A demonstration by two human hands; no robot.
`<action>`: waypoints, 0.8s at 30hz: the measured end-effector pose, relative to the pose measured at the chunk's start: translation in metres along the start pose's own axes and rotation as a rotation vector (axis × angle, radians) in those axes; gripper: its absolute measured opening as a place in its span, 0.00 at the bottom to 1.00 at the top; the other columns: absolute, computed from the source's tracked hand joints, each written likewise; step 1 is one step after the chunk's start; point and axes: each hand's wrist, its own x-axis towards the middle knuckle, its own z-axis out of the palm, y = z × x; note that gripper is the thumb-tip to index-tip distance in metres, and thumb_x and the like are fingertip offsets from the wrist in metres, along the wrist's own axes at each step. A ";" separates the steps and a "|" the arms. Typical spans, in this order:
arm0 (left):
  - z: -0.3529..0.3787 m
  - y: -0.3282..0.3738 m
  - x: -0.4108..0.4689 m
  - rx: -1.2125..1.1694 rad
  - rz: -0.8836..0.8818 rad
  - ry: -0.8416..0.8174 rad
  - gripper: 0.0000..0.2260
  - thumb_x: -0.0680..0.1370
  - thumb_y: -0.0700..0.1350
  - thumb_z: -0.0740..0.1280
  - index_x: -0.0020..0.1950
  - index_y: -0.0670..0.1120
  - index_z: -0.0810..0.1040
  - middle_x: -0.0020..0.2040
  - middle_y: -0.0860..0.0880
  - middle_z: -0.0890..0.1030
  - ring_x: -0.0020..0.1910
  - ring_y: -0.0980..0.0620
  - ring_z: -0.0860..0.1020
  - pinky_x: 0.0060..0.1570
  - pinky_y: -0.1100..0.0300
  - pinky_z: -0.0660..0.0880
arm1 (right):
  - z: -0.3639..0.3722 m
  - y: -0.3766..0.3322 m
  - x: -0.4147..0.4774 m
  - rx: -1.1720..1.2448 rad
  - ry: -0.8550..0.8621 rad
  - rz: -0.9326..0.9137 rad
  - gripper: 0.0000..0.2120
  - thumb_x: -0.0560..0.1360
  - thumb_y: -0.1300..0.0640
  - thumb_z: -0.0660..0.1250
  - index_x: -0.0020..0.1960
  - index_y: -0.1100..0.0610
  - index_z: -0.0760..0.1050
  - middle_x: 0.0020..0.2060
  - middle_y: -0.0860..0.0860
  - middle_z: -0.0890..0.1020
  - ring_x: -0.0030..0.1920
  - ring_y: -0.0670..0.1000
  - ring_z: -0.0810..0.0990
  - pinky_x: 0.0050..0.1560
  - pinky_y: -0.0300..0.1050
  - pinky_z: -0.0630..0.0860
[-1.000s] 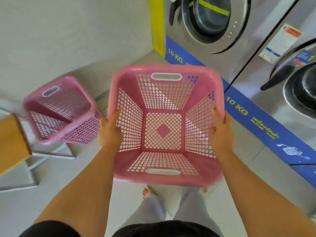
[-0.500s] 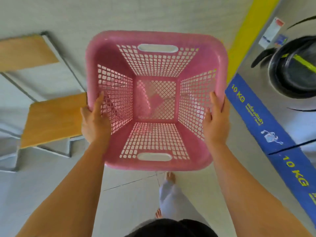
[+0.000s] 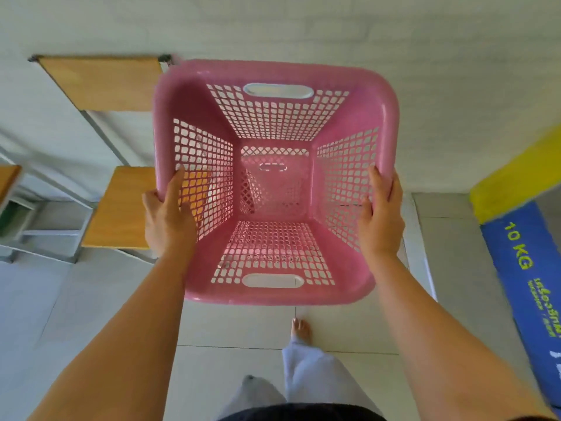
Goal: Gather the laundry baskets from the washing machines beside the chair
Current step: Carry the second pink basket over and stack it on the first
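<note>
I hold a pink perforated laundry basket in the air in front of me, open side up. My left hand grips its left rim and my right hand grips its right rim. Through the basket's lattice floor a second pink basket shows directly below, mostly hidden. A chair with a wooden seat and wooden backrest stands just left of the baskets, against the wall.
At the right edge are the blue "10 KG" base strip of the washing machines and a yellow wall stripe. Another wooden seat edge shows at far left. My foot stands on the grey tiled floor.
I have turned left from the washing machines toward the chair, carrying the basket. The other pink basket, earlier at my left, now lies under the held one.
</note>
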 end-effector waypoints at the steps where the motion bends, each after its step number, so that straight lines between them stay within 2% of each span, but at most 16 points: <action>1: 0.006 0.001 0.009 0.007 -0.001 -0.013 0.27 0.76 0.42 0.62 0.69 0.67 0.64 0.57 0.44 0.69 0.47 0.40 0.76 0.37 0.53 0.71 | 0.009 0.001 0.010 -0.004 -0.020 0.001 0.29 0.79 0.64 0.59 0.74 0.41 0.61 0.77 0.51 0.57 0.55 0.54 0.79 0.43 0.43 0.76; 6: 0.033 -0.001 0.048 0.054 -0.006 -0.091 0.28 0.76 0.41 0.62 0.70 0.68 0.63 0.57 0.45 0.68 0.47 0.40 0.76 0.38 0.49 0.77 | 0.050 0.009 0.045 -0.030 -0.095 0.031 0.27 0.80 0.62 0.59 0.74 0.41 0.61 0.77 0.51 0.57 0.59 0.54 0.79 0.44 0.42 0.74; 13: 0.087 -0.010 0.103 0.083 -0.031 -0.245 0.28 0.76 0.42 0.63 0.69 0.68 0.62 0.59 0.46 0.68 0.47 0.41 0.76 0.40 0.49 0.77 | 0.113 0.028 0.083 -0.098 -0.182 0.077 0.26 0.79 0.62 0.60 0.74 0.44 0.64 0.76 0.54 0.59 0.52 0.56 0.81 0.40 0.40 0.72; 18: 0.136 -0.026 0.132 0.109 -0.025 -0.350 0.28 0.76 0.40 0.63 0.70 0.66 0.64 0.60 0.46 0.69 0.46 0.42 0.76 0.38 0.52 0.74 | 0.159 0.055 0.099 -0.174 -0.251 0.114 0.27 0.78 0.63 0.62 0.74 0.45 0.64 0.76 0.55 0.61 0.41 0.57 0.82 0.35 0.40 0.70; 21: 0.164 -0.034 0.144 0.128 -0.028 -0.390 0.28 0.76 0.40 0.62 0.70 0.66 0.65 0.60 0.46 0.69 0.46 0.42 0.76 0.38 0.51 0.75 | 0.184 0.069 0.105 -0.198 -0.288 0.151 0.27 0.78 0.62 0.62 0.74 0.45 0.63 0.76 0.56 0.61 0.41 0.58 0.82 0.36 0.39 0.71; 24: 0.195 -0.045 0.151 0.164 -0.049 -0.415 0.28 0.76 0.40 0.62 0.71 0.65 0.64 0.60 0.45 0.69 0.48 0.40 0.76 0.43 0.47 0.77 | 0.211 0.086 0.109 -0.194 -0.339 0.168 0.28 0.78 0.62 0.62 0.74 0.45 0.63 0.76 0.55 0.60 0.41 0.58 0.82 0.37 0.39 0.72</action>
